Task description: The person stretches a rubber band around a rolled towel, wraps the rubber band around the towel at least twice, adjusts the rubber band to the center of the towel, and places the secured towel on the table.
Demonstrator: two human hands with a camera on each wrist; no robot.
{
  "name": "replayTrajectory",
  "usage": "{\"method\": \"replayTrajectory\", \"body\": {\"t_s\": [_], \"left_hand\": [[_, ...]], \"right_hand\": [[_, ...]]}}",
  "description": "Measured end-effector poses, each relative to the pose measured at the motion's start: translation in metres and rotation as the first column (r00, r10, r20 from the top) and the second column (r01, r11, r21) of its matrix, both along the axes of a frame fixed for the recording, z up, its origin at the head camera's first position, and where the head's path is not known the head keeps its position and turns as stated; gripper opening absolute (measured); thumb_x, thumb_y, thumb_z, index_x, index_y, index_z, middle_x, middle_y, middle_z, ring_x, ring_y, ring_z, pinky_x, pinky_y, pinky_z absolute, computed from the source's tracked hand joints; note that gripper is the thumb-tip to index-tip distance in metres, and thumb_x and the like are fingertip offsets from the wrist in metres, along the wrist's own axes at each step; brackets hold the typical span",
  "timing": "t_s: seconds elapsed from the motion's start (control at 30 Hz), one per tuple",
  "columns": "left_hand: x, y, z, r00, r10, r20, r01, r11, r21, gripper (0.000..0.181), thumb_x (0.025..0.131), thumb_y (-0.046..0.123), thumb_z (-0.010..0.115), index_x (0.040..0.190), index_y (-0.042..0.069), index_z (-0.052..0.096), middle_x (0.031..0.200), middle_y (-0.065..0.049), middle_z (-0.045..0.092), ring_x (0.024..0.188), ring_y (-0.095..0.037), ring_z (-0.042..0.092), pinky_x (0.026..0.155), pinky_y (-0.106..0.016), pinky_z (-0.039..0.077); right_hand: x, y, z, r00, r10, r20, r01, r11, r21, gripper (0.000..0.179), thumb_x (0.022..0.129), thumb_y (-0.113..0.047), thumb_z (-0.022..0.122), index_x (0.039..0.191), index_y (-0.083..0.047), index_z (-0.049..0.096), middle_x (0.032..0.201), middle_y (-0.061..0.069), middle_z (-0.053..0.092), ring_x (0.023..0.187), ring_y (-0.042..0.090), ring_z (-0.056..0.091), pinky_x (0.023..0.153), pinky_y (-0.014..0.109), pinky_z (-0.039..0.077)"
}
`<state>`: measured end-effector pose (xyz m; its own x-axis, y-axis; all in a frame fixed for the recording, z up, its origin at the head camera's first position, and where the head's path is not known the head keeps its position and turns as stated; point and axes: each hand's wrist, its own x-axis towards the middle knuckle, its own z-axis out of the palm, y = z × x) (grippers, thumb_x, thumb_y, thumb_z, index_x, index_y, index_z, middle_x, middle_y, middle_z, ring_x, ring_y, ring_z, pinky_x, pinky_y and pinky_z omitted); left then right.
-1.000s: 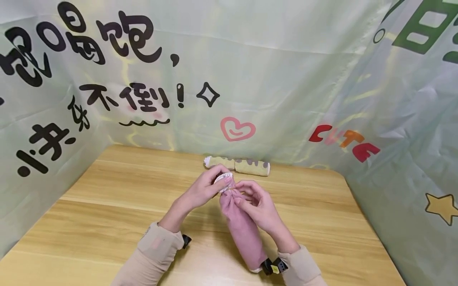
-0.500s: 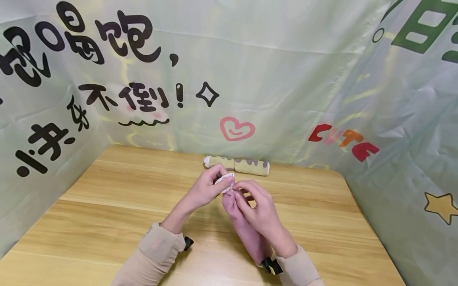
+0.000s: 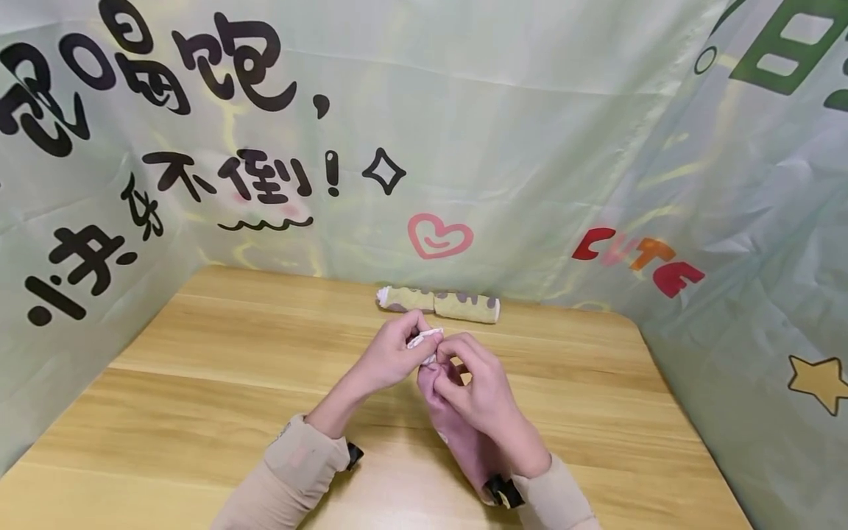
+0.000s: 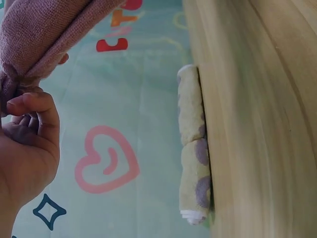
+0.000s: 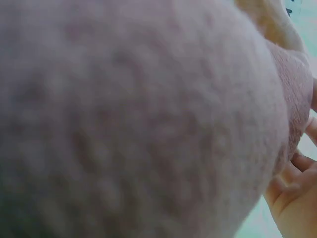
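Observation:
A rolled pink towel (image 3: pixel 457 434) slants toward the person in the head view, its lower part overlapped by the right forearm. My left hand (image 3: pixel 392 355) grips its white upper end (image 3: pixel 424 340) between thumb and curled fingers. Just below, my right hand (image 3: pixel 489 390) pinches the towel near the gathered neck with thumb and index finger. In the left wrist view the terry cloth (image 4: pixel 44 37) narrows to a cinched spot right at my left hand (image 4: pixel 32 148). Blurred pink cloth (image 5: pixel 148 119) fills most of the right wrist view.
At the back of the wooden table (image 3: pixel 232 412) lies a yellow rolled towel (image 3: pixel 464 308) with purple spots, drawn in around its middle. Printed pale green cloth (image 3: pixel 530 132) encloses the table at the back and both sides.
Both hands stay at the towel's upper end. My left hand has shifted slightly right with the white end, which has tilted and now shows less. The towel's body has swung a little right.

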<state>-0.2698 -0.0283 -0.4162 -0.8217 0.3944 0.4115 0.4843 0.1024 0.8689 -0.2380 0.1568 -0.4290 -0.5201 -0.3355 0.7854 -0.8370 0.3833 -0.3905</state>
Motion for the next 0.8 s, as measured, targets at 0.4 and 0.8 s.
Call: {"method": "replayTrajectory", "body": {"t_s": [0.4, 0.8], "left_hand": [[-0.003, -0.004, 0.0037, 0.998, 0.061, 0.003, -0.061, 0.995, 0.084, 0.016, 0.098, 0.003, 0.065, 0.085, 0.005, 0.057, 0.073, -0.001, 0.059, 0.064, -0.01, 0.053, 0.053, -0.02, 0.042], [-0.0062, -0.0071, 0.0062, 0.974, 0.22, 0.051, -0.225, 0.963, 0.15, 0.018, 0.1, 0.008, 0.064, 0.085, 0.003, 0.056, 0.075, -0.003, 0.058, 0.065, -0.011, 0.053, 0.054, -0.02, 0.042]], "right_hand": [[0.0044, -0.0035, 0.0025, 0.993, 0.084, 0.086, -0.082, 0.996, -0.021, 0.023, 0.075, 0.007, 0.067, 0.092, -0.009, 0.064, 0.115, 0.014, 0.067, 0.092, 0.026, 0.069, 0.064, 0.023, 0.06], [0.0098, -0.0077, -0.0006, 0.967, -0.011, 0.254, 0.013, 1.0, -0.007, 0.05, 0.084, -0.012, 0.085, 0.127, -0.008, 0.059, 0.117, 0.009, 0.069, 0.086, 0.018, 0.07, 0.062, 0.026, 0.059]]}}
